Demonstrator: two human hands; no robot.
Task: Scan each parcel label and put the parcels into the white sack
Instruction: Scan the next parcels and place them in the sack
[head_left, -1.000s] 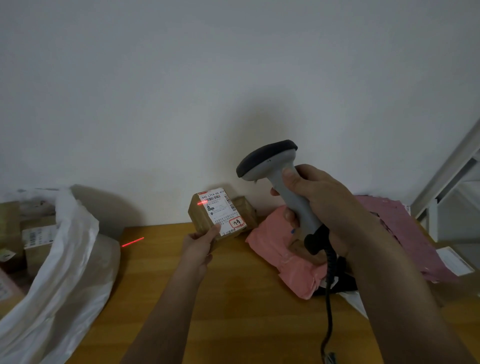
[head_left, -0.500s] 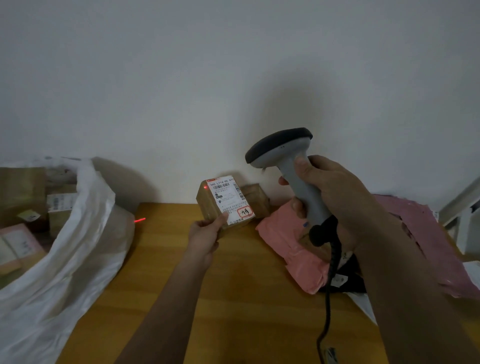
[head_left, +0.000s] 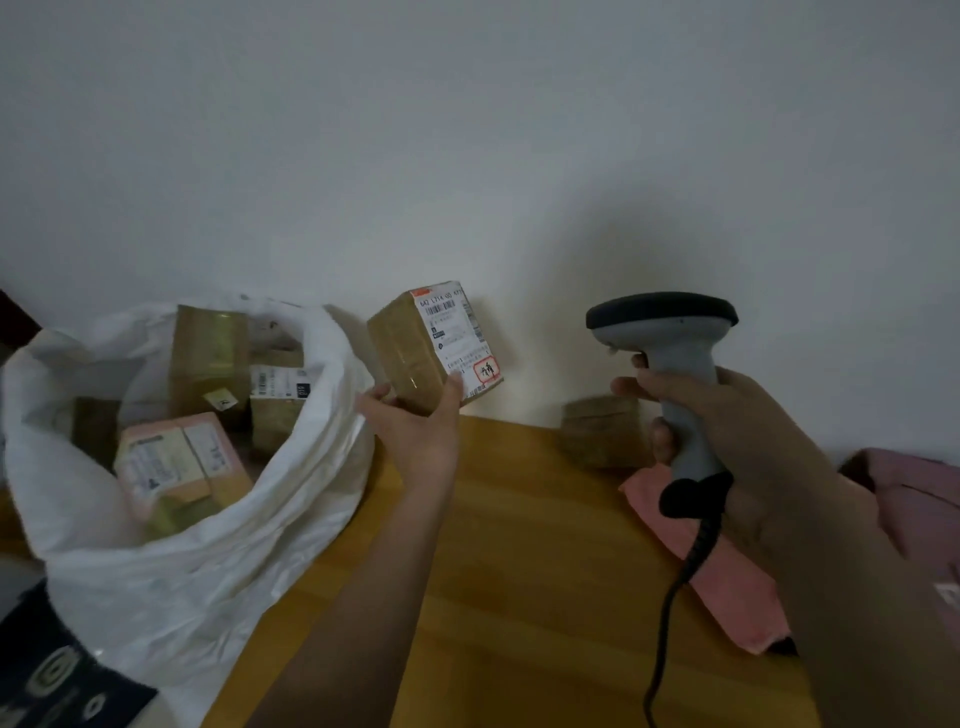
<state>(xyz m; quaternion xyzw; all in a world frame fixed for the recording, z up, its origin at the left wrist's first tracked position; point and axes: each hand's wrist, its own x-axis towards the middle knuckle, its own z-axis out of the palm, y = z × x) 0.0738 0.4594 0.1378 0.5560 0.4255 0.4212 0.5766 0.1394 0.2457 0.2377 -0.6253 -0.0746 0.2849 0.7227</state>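
Open white plastic sack (head_left: 171, 561) held several taped cardboard parcels (head_left: 208, 358). Left hand (head_left: 415, 426) gripped small labelled brown box (head_left: 431, 345) beside it; right hand (head_left: 727, 421) clasped grey handheld scanner (head_left: 670, 332).

Single head-worn wide-angle view, facing forward and down, close over the wooden table (head_left: 545, 571), edges probably distorted

Dim, soft-focus view; blurred edges, faint shadows on the wall (head_left: 467, 156).

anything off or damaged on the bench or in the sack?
Nothing stands out. The left hand holds an intact brown parcel, label up, beside the open white sack; the parcels inside lie jumbled, as expected. The right hand grips the scanner. The pink mailer looks crumpled, not torn.
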